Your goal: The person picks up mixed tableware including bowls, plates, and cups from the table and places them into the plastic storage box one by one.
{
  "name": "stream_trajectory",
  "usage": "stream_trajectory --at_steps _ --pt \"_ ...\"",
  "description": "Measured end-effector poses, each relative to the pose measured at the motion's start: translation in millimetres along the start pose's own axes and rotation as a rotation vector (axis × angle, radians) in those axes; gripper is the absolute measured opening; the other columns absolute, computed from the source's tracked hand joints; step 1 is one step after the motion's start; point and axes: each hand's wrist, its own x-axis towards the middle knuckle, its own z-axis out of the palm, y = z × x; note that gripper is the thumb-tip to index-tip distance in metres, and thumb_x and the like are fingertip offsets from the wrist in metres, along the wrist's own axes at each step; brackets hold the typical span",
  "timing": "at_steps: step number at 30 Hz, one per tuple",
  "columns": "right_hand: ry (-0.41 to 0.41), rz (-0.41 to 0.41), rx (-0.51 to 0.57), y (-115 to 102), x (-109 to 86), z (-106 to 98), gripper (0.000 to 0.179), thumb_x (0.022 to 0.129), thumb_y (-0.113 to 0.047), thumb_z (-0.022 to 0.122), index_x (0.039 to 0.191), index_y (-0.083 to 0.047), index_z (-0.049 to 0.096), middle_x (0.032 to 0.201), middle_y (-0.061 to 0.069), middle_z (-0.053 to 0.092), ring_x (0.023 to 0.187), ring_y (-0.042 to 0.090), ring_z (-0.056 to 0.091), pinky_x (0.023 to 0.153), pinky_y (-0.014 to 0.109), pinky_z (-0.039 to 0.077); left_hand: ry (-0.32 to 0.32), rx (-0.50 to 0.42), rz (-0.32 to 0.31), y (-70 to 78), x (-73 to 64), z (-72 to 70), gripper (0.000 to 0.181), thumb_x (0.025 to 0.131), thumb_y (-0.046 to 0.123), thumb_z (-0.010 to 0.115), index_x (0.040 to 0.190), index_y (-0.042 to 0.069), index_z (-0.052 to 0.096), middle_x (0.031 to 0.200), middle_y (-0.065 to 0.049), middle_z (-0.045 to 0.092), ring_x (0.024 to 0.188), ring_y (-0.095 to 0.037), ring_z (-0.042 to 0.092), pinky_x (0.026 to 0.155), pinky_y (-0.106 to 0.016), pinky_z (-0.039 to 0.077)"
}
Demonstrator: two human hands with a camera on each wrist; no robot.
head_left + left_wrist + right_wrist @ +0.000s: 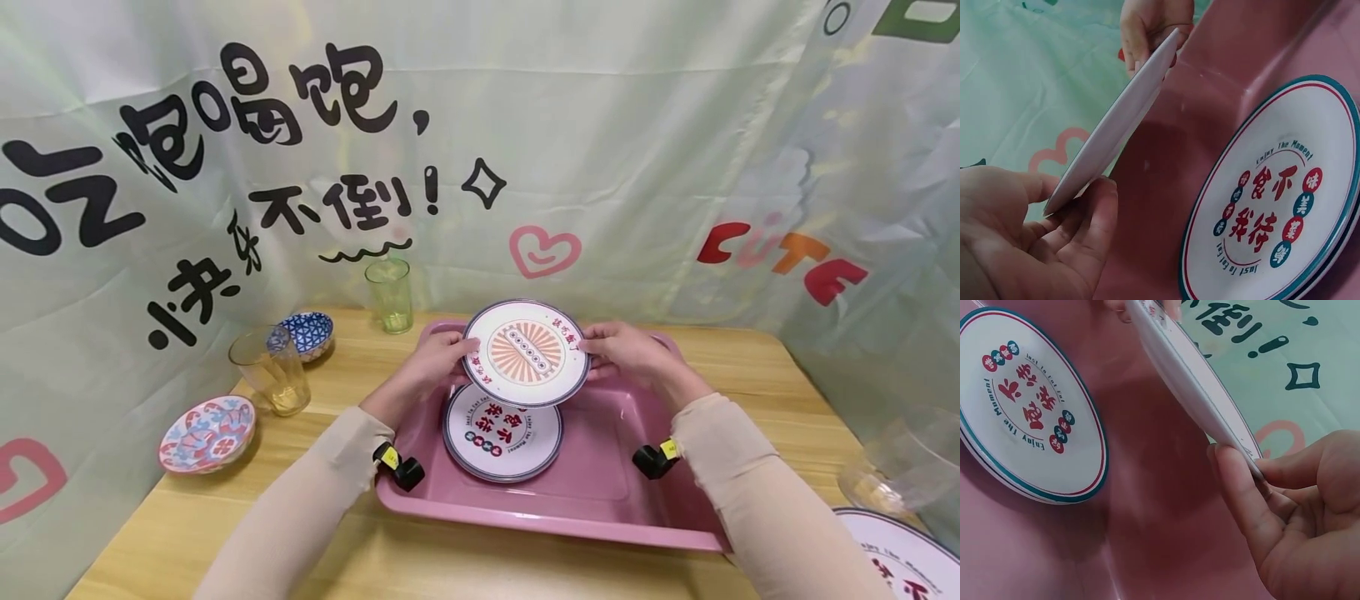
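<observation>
A white plate [522, 354] with an orange ray design and a dark rim is held up, tilted, over a pink basin [551, 523]. My left hand [435, 365] pinches its left edge between thumb and fingers, while my right hand [626, 352] pinches the right edge. In the left wrist view the held plate [1116, 119] is seen nearly edge-on, apart from the plates below. Inside the basin, toward the left, lies a stack of plates; its top plate [501, 446] carries red lettering and is partly covered by the held plate in the head view.
Left of the basin stand a red-and-blue patterned bowl [207, 435], a clear amber glass [273, 371] and a blue patterned bowl [309, 332]. A green glass [391, 296] is behind. At right are a clear glass [900, 462] and another plate [892, 542]. A printed curtain [637, 150] encloses the table.
</observation>
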Motion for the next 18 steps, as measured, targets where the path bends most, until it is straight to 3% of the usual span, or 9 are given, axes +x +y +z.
stream_trajectory --at_steps 7,11,18 --pt "-0.040 0.031 0.039 4 0.4 3 0.028 0.102 -0.006 0.048 0.124 0.012 0.046 0.089 0.011 0.059 0.076 0.017 0.063 0.077 0.034 0.059 0.081 0.085 0.064 -4.9 0.8 1.1 0.029 0.104 0.021 0.049 0.110 -0.005 0.061 0.076 -0.005 0.057 0.064 -0.011 0.055 0.061 -0.024 0.052" --pt "-0.044 0.052 0.015 7 1.3 5 0.024 0.102 -0.007 0.050 0.119 0.010 0.048 0.088 0.011 0.059 0.074 0.017 0.063 0.078 0.036 0.059 0.115 0.162 0.093 -5.2 -0.4 0.4 0.032 0.105 0.019 0.047 0.118 -0.005 0.062 0.081 -0.008 0.059 0.066 -0.013 0.054 0.065 -0.029 0.052" --pt "-0.062 0.074 -0.015 11 3.6 7 0.025 0.102 -0.006 0.048 0.121 0.011 0.048 0.089 0.012 0.060 0.074 0.016 0.063 0.077 0.037 0.059 0.143 0.503 0.181 -5.3 -0.6 1.5 0.029 0.104 0.014 0.043 0.113 -0.004 0.065 0.081 -0.009 0.059 0.067 -0.016 0.054 0.061 -0.026 0.048"
